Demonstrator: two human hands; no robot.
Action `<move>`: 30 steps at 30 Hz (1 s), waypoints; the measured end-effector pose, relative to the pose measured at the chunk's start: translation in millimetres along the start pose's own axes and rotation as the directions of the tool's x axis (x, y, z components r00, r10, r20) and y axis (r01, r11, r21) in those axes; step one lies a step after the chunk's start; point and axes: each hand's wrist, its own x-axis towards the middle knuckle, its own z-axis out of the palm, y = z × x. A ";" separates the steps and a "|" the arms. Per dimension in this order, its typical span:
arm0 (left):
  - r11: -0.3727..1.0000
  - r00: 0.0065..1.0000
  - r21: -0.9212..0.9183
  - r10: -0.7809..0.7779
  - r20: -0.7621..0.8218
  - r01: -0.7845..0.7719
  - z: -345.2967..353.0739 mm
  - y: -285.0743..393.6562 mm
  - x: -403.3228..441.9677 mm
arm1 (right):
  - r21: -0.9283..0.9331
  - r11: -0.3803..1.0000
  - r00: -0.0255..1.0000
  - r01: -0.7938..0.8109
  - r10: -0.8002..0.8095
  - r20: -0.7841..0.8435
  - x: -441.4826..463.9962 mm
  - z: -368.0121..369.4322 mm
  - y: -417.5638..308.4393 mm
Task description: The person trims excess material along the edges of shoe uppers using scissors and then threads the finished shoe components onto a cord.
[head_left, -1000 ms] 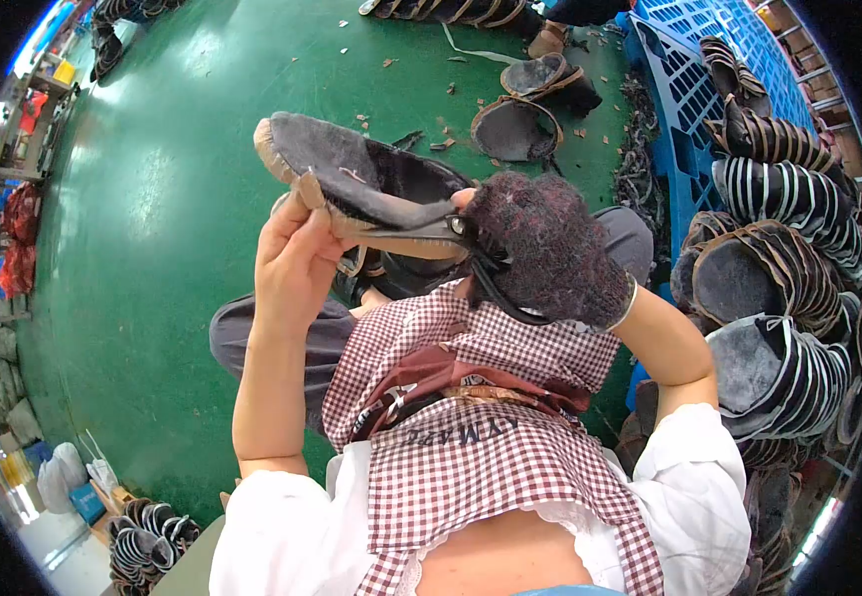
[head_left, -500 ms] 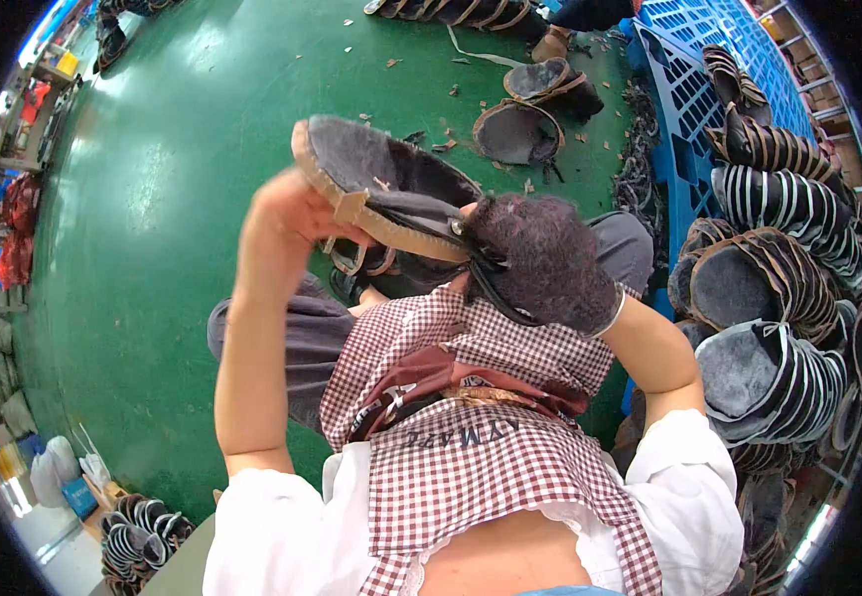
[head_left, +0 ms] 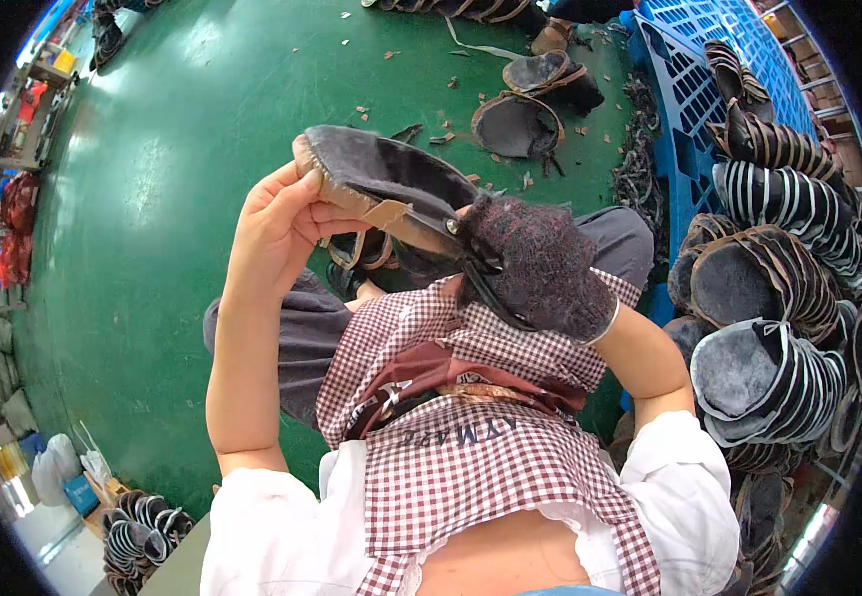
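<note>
A dark, fuzzy-lined shoe upper (head_left: 376, 164) with a tan edge is held up in front of my lap. My bare left hand (head_left: 287, 221) pinches its tan edge near the left end, thumb on top. A loose tan flap (head_left: 387, 212) sticks up from that edge. My right hand (head_left: 538, 260), in a dark knitted glove, is wrapped round black-handled scissors (head_left: 453, 226) at the upper's right end. Their silver pivot shows, while the blades are mostly hidden against the upper. The glove also touches the upper's right end.
More uppers (head_left: 518, 127) lie on the green floor (head_left: 173, 258) ahead, among small scraps. At right, a blue plastic pallet (head_left: 674, 139) stands beside several nested stacks of uppers (head_left: 739, 372). Shelving (head_left: 29, 139) lines the left side.
The left hand has shifted slightly down and its grip shows more clearly. The tan flap now stands farther right along the edge, and the scissors have tilted a little.
</note>
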 end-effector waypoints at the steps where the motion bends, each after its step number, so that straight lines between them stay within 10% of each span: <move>1: 1.000 0.999 0.011 -0.015 0.032 0.015 0.4 -1.0 0.6 | -0.003 1.000 1.000 -0.003 0.003 -0.002 1.5 -0.8 -0.3; 10: 0.982 0.998 0.179 0.052 0.016 -0.054 12.3 -19.8 -4.5 | -0.086 0.995 0.998 0.042 -0.047 -0.049 -6.8 5.5 4.1; 15: 0.646 0.974 0.742 0.221 0.047 -0.182 29.5 -37.6 -13.5 | 0.063 0.998 0.999 0.003 0.000 -0.041 4.2 -1.1 -2.4; 18: 0.575 0.958 0.783 0.273 0.090 -0.237 25.5 -40.5 -14.8 | 0.132 0.974 0.960 -0.185 0.150 0.236 6.6 -12.3 -4.6; 23: 0.250 0.890 0.891 0.361 0.278 -0.379 27.5 -54.0 -16.3 | 0.057 0.989 0.965 -0.139 0.122 0.233 7.4 -12.5 -2.0; 26: 0.537 0.955 0.792 0.205 0.212 -0.291 17.7 -58.3 -22.2 | 0.021 0.994 0.941 -0.103 0.091 0.325 6.3 -18.9 -2.0; 27: 0.429 0.889 0.778 0.204 0.410 -0.458 -19.9 -69.6 -22.2 | -0.019 0.997 0.920 -0.075 0.076 0.383 4.0 -20.4 -1.4; 28: 0.903 0.997 0.426 0.037 0.073 -0.065 -29.5 -67.5 -22.2 | -0.136 0.990 0.905 -0.038 0.092 0.416 1.6 -23.1 -5.1; 29: 0.941 0.946 -0.191 -0.304 -0.110 0.280 -35.4 -68.0 -20.2 | -0.134 0.990 0.904 -0.040 0.092 0.418 -1.9 -18.4 -3.2; 30: 0.928 0.874 -0.211 -0.363 -0.324 0.308 -42.5 -93.6 -8.9 | -0.169 0.985 0.909 0.038 0.036 0.416 -8.6 -9.6 0.2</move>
